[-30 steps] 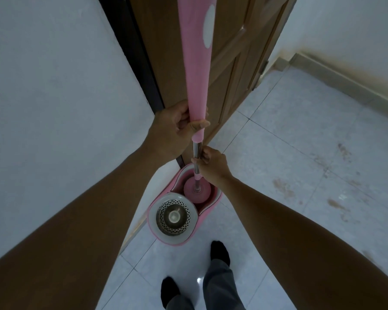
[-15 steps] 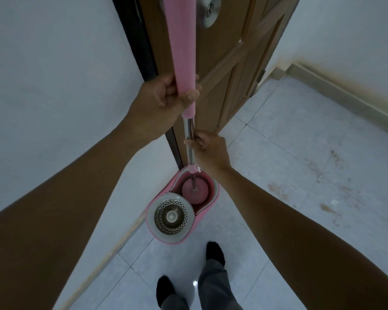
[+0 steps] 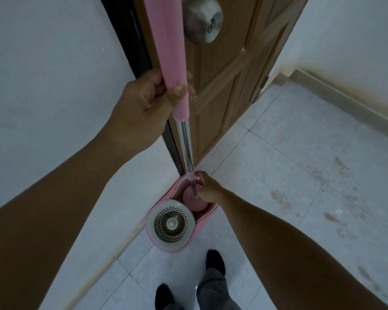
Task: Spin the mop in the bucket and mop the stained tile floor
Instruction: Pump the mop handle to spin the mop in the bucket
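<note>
The left hand (image 3: 143,101) is wrapped tight around the lower end of the pink sleeve of the mop handle (image 3: 173,63), thumb pressed on the front; its grip is closed on the handle. Against the frame half a second back, this hand sits higher on the pole, and a much longer run of the bare steel shaft (image 3: 185,146) now shows between the two hands. Below it, the pink spin bucket (image 3: 179,218) stands on the tile floor (image 3: 300,175) against the wall's base, near the foot of the wooden door (image 3: 229,74), in the same spot as before. Its steel spinner basket (image 3: 171,223) is on the near side, with no mop in it; the pink mop head (image 3: 194,201) sits in the far well. The right hand (image 3: 207,186) has dropped from mid-shaft to just above the bucket's far rim, closed on the thin lower part of the shaft beside the pink collar; its grip looks pinched on the rod, though the fingers are small and partly hidden. Rightward, brown stains (image 3: 282,201) mark the tiles toward the floor's right edge, untouched. Two dark-socked feet (image 3: 215,260) stand at the near edge of the floor.
</note>
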{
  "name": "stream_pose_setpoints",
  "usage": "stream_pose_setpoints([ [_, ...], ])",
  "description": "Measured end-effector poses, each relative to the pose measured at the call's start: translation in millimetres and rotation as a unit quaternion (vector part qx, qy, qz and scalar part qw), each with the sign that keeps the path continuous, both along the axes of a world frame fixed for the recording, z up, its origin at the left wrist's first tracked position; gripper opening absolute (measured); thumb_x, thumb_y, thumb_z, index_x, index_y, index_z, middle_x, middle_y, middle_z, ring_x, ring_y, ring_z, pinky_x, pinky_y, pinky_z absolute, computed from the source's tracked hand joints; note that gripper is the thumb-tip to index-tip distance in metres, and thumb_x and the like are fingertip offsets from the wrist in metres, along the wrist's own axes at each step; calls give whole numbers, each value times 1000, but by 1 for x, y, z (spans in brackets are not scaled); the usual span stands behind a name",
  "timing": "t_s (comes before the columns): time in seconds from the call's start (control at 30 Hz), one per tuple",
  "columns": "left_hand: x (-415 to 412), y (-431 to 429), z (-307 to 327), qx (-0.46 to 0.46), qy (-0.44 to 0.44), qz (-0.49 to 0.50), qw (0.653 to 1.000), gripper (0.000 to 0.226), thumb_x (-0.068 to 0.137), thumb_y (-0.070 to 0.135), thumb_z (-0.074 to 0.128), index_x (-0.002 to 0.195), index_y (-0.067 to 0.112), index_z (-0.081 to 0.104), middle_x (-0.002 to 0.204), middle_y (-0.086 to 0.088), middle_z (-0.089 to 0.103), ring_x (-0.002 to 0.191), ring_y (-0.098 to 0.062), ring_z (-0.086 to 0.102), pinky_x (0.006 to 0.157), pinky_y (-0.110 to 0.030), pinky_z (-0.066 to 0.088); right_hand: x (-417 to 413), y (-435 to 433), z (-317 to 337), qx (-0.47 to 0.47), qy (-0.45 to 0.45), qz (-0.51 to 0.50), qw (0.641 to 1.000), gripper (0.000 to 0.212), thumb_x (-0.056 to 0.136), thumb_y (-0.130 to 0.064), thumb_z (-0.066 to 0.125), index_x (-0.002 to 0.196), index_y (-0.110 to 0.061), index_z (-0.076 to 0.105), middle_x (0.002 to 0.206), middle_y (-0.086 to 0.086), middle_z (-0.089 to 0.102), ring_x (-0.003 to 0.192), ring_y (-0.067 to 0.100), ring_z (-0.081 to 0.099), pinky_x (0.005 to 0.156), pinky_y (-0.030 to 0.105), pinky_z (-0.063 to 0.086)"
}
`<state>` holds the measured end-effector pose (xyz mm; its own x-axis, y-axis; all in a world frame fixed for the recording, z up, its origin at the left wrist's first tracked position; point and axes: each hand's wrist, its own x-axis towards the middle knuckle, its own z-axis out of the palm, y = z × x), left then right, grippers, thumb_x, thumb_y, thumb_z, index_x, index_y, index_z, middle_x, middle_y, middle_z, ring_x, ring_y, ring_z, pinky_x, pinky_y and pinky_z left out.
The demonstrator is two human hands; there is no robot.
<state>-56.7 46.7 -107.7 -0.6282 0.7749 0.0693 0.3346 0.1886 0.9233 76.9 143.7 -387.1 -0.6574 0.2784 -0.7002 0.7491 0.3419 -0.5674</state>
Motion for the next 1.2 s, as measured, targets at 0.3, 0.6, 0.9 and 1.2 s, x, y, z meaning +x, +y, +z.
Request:
stream_pose_setpoints([
  [0.3,9,7,-1,20,-24,-10,999,25,98,17,55,122,8,59,109,-4,68,109,-19,65,100,-40,51,-8,20,-6,-2,-18,-7,1000,63,89,-1,51,146,-19,32,141,10,52,122,29,55,94,38,51],
  [0.6,26,18,0,19,-34,6,999,29,97,16,56,123,2,60,113,-10,67,111,-22,63,101,-40,51,-30,38,33,8,-35,-197,980,23,90,-4,48,67,-10,47,61,1,47,55,13,43,51,24,34],
  [0.9,36,11,22,17,-22,28,999,36,96,20,59,127,2,57,115,-11,67,110,-22,64,100,-41,51,-8,29,52,-47,4,-227,973,34,91,-5,52,124,-8,63,114,8,68,98,22,64,91,36,53],
  [1.2,53,-16,90,48,8,19,999,39,95,18,60,130,0,55,118,-12,67,108,-23,65,99,-39,52,7,4,140,29,72,-41,996,46,85,-32,69,129,-22,57,118,-2,66,96,15,63,71,20,47],
])
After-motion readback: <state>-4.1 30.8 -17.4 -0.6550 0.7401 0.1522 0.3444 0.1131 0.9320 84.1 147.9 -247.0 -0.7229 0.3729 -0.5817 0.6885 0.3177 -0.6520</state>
